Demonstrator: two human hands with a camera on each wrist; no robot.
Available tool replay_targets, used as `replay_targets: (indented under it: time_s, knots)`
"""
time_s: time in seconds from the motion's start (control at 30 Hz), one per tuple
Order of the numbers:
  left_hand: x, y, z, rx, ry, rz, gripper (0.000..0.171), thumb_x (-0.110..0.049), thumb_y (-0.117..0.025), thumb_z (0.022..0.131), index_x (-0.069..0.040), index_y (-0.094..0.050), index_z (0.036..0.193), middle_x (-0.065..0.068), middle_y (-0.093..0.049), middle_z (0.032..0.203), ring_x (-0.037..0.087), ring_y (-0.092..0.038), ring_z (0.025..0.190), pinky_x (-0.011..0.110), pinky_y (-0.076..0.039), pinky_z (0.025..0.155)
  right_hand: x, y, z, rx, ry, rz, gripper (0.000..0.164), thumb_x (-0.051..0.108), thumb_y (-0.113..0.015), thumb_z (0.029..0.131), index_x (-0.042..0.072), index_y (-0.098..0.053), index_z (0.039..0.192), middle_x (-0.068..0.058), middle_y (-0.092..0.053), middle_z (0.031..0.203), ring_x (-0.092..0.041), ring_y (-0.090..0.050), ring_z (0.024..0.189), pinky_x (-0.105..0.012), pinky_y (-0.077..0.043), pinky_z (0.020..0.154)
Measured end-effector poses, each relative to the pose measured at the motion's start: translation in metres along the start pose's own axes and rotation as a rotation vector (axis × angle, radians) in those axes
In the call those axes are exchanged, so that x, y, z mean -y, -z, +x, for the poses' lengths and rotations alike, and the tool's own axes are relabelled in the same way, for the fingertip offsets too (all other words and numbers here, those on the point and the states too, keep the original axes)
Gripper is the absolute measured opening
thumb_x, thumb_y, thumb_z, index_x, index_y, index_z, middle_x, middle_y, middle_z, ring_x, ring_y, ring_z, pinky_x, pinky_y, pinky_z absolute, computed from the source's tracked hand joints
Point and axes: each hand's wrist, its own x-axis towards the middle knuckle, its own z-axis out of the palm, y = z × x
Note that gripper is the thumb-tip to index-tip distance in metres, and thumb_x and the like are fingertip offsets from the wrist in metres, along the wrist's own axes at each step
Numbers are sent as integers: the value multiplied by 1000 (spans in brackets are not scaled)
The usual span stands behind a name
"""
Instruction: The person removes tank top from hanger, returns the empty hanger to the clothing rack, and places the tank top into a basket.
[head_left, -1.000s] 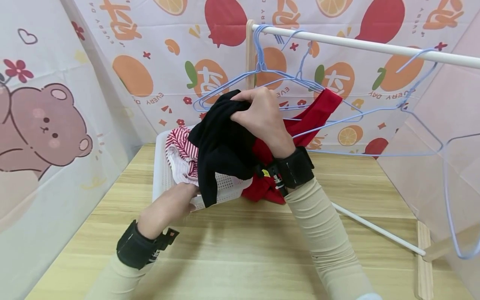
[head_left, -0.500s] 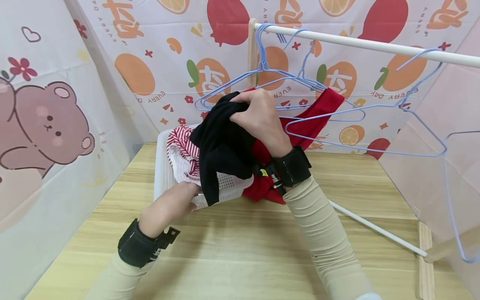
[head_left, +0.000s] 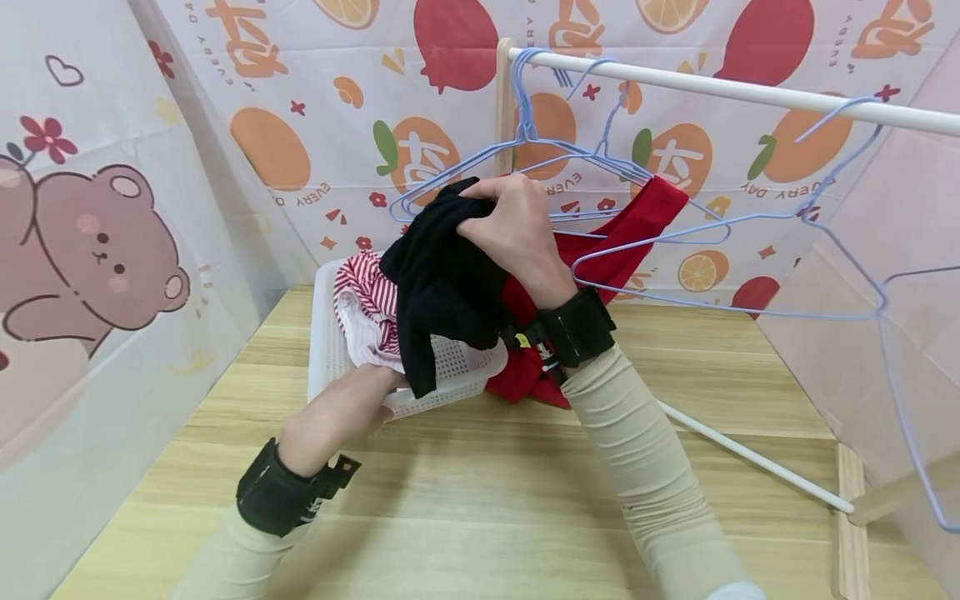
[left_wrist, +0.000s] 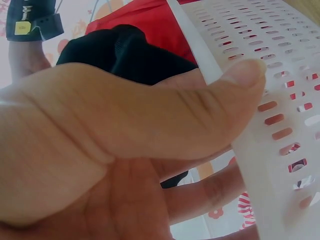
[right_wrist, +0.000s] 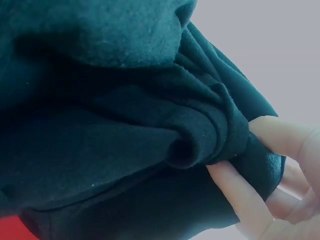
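Observation:
My right hand pinches a bunched black garment between thumb and fingers, holding it up over the white perforated basket. The garment's lower end hangs down over the basket's near side. In the right wrist view, thumb and fingertips press into folds of the dark cloth. My left hand grips the basket's near rim; in the left wrist view its thumb lies on the outer wall and other fingers reach behind the rim. A red-and-white striped garment lies in the basket.
A red garment hangs over hangers behind my right wrist, its lower part on the table beside the basket. Several blue wire hangers hang from a white rail. One hanger projects forward at right. A white lower bar crosses the table.
The black garment has risen slightly, so its hanging end sits higher. The hanger at the right has swung a little. My left hand keeps its place on the rim.

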Motion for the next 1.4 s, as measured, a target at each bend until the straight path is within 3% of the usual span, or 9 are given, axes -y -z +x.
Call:
replay_targets:
  time_s: [0.3,0.57,0.73,1.0,1.17,1.4]
  knots:
    - [0,2,1,47,47,-10,36,10,-77,79,-3,-76,113,13,-77,107,26,-69,93,47,-59,87,-2,-7,5,-8,0,18,22,11,-76,89,3,-80,109,-13,-79,107,-26,-68,104,-33,-57,88]
    - [1,1,1,21,28,-4,35,11,-77,79,-6,-75,109,11,-76,102,26,-69,93,48,-58,88,0,-18,6,33,-12,23,24,13,-77,89,5,-80,112,-12,-79,108,-26,-69,106,-33,-57,88]
    - [2,1,2,27,25,-9,38,10,-78,78,-6,-74,112,14,-76,108,31,-71,99,50,-58,90,-2,-26,7,50,-19,23,25,14,-77,90,4,-79,114,-12,-79,110,-27,-69,108,-33,-58,88]
    - [3,1,3,21,21,-34,42,12,-77,80,-6,-72,117,14,-76,113,29,-70,101,49,-58,92,-3,-36,8,66,-36,18,27,16,-78,89,5,-79,114,-11,-79,110,-26,-71,103,-30,-60,79]
    - [2,1,3,42,36,-62,45,9,-77,83,-6,-69,124,13,-74,119,27,-68,104,49,-57,95,-5,-45,9,89,-70,-6,29,18,-79,89,8,-79,116,-9,-80,110,-26,-71,101,-29,-60,77]
    - [0,1,3,39,28,-34,43,10,-78,81,-6,-70,120,12,-75,115,24,-68,98,47,-58,91,-7,-55,9,144,-143,-22,32,19,-78,90,11,-77,121,-7,-78,118,-25,-70,106,-30,-61,81]
